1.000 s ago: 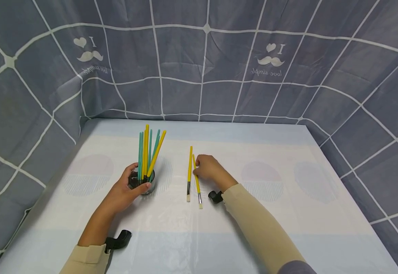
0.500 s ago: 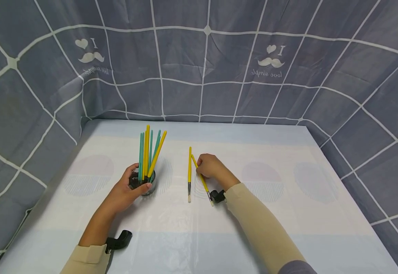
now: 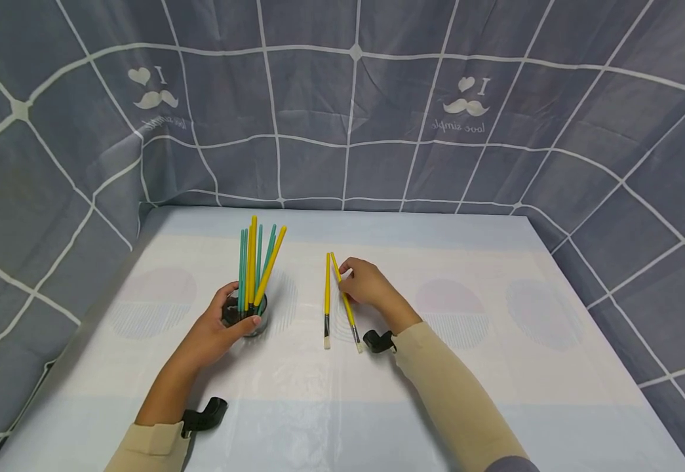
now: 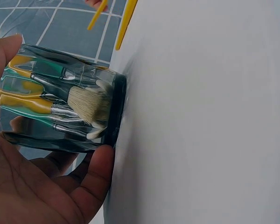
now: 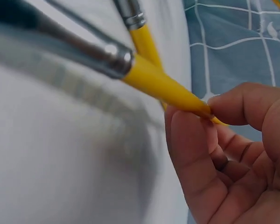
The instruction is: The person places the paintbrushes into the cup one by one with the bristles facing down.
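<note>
My left hand (image 3: 211, 335) holds a dark see-through glass (image 4: 119, 109) round its side, thumb and fingers on opposite sides. Inside stand several paintbrushes with green and yellow handles (image 3: 251, 262), pale bristles (image 4: 89, 103) downward. My right hand (image 3: 370, 287) pinches the yellow handle of a flat paintbrush (image 3: 351, 316) between thumb and fingertips. Its bristle end points toward me, slanting right. Just left of it a second yellow paintbrush (image 3: 327, 292) lies on the table, bristles toward me. The two handle tips are close together in the head view.
A white table (image 3: 295, 419) with pale printed circles carries everything. Grey checked cloth (image 3: 313, 98) hangs behind it and at both sides. Black wrist mounts (image 3: 205, 414) stick out from both sleeves.
The pinched paintbrush's bristle end has swung right, and lately its handle tip has slid away from me, level with the other brush's tip. My left hand and the glass stay put.
</note>
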A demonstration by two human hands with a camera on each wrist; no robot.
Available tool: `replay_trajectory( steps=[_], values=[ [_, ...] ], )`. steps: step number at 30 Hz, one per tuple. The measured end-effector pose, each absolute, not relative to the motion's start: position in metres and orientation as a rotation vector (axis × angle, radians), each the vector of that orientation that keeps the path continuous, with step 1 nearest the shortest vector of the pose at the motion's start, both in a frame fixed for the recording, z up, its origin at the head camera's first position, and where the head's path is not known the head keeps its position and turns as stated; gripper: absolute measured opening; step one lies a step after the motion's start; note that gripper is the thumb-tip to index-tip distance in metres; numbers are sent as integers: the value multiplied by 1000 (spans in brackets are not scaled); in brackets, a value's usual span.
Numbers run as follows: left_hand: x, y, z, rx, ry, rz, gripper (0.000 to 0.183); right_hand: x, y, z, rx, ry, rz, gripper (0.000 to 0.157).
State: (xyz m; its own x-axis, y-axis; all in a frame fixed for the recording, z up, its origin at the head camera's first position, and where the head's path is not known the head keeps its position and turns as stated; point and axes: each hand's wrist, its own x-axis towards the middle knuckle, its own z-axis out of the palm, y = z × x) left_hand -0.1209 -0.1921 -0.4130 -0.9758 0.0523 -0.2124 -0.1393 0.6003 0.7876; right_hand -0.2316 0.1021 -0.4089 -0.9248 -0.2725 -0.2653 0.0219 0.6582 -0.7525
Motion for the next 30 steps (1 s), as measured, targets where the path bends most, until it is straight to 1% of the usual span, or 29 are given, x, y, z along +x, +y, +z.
replay_trajectory(
  steps=[10, 16, 22, 30],
  values=[
    [-121, -193, -413, -54, 2626, 1321, 91, -224, 103, -390, -293, 2495, -1366, 26],
    [-120, -194, -413, -54, 2621, 1322, 90, -220, 102, -380, -293, 2451, -1483, 27],
    [-121, -193, -414, -63, 2616, 1318, 90, -218, 99, -377, -314, 2432, -1540, 27],
    [-120, -193, -413, -70, 2602, 1330, 91, -213, 92, -375, -440, 2300, -1679, 26]
  ],
)
